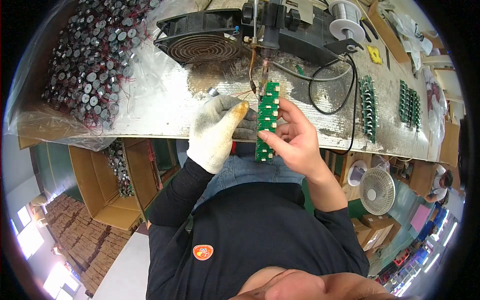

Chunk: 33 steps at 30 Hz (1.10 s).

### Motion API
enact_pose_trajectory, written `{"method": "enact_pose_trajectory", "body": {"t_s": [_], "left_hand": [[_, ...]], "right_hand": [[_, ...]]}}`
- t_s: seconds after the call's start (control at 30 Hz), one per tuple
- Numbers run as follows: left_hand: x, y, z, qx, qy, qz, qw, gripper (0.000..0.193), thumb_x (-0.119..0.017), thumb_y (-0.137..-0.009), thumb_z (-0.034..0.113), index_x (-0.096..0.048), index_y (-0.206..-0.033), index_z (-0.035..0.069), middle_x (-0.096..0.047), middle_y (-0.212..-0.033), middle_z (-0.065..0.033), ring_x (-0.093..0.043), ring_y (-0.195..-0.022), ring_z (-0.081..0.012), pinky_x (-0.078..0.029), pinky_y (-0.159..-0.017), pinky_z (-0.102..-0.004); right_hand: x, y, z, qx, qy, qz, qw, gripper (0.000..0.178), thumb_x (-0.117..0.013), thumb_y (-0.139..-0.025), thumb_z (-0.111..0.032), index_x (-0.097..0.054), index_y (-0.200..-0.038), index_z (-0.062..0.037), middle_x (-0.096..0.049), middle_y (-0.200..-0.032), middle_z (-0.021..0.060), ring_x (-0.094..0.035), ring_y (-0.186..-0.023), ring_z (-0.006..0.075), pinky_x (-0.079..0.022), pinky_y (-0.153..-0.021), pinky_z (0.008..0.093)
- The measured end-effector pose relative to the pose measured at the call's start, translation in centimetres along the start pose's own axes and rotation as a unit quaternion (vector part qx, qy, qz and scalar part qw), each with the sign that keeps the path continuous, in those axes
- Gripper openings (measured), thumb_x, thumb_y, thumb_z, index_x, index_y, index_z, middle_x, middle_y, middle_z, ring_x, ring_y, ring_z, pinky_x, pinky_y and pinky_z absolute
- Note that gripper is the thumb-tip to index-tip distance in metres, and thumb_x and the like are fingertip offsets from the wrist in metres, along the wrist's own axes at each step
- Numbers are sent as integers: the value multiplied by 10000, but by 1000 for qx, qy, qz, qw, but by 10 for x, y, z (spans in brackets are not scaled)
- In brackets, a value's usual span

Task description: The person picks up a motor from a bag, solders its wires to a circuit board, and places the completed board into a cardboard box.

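My right hand (299, 142) is bare and pinches a long green circuit board (267, 120) between thumb and fingers. The board stands lengthwise over the table's front edge, with a row of small white connectors down it. My left hand (216, 130), in a white glove with a yellow-stained thumb, is closed close beside the board's left edge. A small silver cylindrical part (213, 92) shows at its far side, and thin reddish wires (242, 93) run from the glove toward the board's upper end. Right over that end is the tip of a mounted soldering iron (263, 82); the exact contact is hidden.
A large heap of small round wired parts (95, 75) lies on plastic at left. Behind stand a black fan (202, 47) and a solder wire spool (345, 21). A black cable (311, 95) loops at right, near more green boards (368, 107). An open carton (102, 185) is below left.
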State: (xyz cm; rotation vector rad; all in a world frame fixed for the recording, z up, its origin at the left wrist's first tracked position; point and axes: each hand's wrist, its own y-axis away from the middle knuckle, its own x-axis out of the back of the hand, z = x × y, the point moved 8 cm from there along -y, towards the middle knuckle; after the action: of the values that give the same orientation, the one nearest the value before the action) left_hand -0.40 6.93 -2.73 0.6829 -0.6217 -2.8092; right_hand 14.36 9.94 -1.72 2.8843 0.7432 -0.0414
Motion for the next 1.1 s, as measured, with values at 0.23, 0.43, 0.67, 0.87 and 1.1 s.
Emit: {"method": "enact_pose_trajectory", "body": {"t_s": [0.23,0.43,0.67,0.87,1.1], "left_hand": [[-1,1,0,3,15,4,1000,198,-577,-928,151,-571,-1016,-25,-654,-898,-99,-649,-774,-144,-532,-682,-269],[0,-2,-4,-13,7,5,1000,248,-582,-923,209,-530,-1023,-11,-645,-874,-135,-659,-712,-205,-537,-629,-295],[0,0,-2,2,8,13,1000,223,-584,-918,169,-560,-1013,-31,-652,-868,-121,-656,-725,-181,-533,-640,-275],[4,0,7,-85,-120,36,989,179,-622,-889,129,-628,-967,-32,-648,-860,-65,-613,-761,-111,-491,-676,-239],[5,-5,2,-91,-106,47,989,122,-628,-862,80,-636,-927,-22,-641,-831,-46,-596,-746,-97,-477,-666,-236]], "right_hand": [[-2,1,-6,7,-7,1,1000,581,-688,-806,9,-392,-1304,55,-567,-984,76,-577,-608,34,-399,-477,160],[-1,1,-1,3,3,-1,1000,573,-684,-806,10,-394,-1298,47,-591,-974,76,-570,-601,28,-393,-474,165],[-1,3,2,2,0,4,1000,564,-682,-809,5,-394,-1292,51,-614,-931,75,-543,-599,16,-380,-478,160],[-2,4,2,-14,-29,5,999,565,-679,-813,7,-389,-1296,50,-621,-934,78,-531,-622,12,-380,-498,155],[-5,6,0,-22,-24,-4,999,568,-668,-816,21,-383,-1307,46,-626,-947,75,-532,-629,7,-381,-507,151]]}}
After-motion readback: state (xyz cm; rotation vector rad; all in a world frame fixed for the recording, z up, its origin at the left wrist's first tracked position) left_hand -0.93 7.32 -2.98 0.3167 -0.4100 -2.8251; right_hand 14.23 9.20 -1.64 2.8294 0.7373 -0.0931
